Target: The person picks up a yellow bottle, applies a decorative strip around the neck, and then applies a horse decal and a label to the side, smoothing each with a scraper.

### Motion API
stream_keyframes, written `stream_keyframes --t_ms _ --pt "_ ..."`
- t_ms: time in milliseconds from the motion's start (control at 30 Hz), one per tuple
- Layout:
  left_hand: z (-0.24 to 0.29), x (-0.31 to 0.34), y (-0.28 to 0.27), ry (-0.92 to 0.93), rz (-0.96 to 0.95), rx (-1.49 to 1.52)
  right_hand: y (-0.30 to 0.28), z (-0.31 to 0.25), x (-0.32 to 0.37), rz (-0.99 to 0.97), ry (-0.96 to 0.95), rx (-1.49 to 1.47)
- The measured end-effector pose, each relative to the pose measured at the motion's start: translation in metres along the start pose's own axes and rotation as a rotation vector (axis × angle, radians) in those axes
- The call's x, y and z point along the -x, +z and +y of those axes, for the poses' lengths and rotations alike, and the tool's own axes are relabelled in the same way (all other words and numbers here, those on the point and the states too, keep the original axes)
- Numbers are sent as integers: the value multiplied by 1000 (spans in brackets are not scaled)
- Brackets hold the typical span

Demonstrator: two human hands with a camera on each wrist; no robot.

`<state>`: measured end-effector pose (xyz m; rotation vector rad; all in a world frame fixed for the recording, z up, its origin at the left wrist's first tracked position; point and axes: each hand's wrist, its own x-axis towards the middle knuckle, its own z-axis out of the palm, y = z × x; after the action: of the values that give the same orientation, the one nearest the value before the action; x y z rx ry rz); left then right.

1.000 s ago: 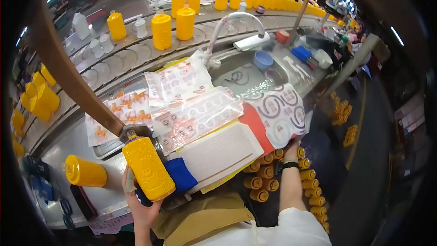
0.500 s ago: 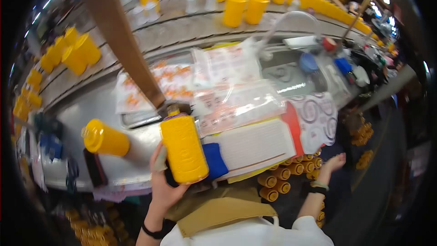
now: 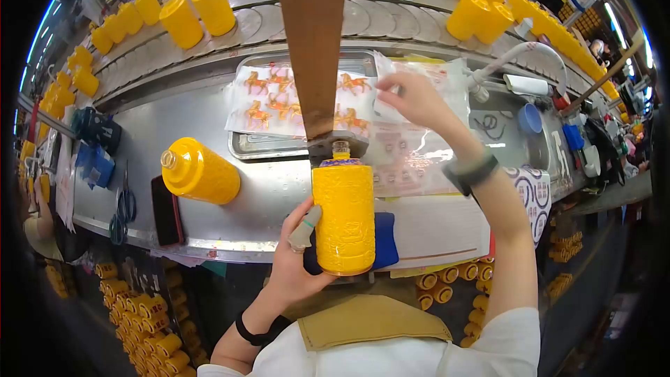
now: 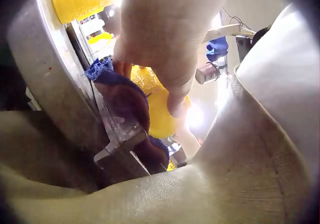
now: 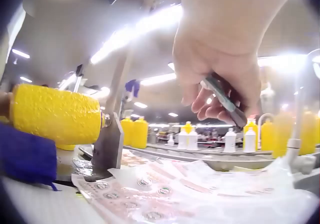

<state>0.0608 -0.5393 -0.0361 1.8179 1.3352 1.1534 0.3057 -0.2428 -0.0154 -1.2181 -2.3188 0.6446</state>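
While the left hand (image 3: pixel 293 265) clamps a glossy yellow embossed bottle (image 3: pixel 344 220), decal-fetching seems underway; the right hand (image 3: pixel 419 101), clasping a slim grey-green strip (image 5: pixel 221 97), should dip.

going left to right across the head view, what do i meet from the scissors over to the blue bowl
Scissors, unheld yellow bottle, yellow bottle gripped by the left hand, right hand, blue bowl.
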Motion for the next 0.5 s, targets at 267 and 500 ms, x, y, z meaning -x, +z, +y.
stream_keyframes --t_ms 267,500 --pt "6 -3 -1 -61 6 5 61 30 -110 -253 162 262" --pt "4 -5 -1 -44 2 22 60 39 -118 -226 341 283"
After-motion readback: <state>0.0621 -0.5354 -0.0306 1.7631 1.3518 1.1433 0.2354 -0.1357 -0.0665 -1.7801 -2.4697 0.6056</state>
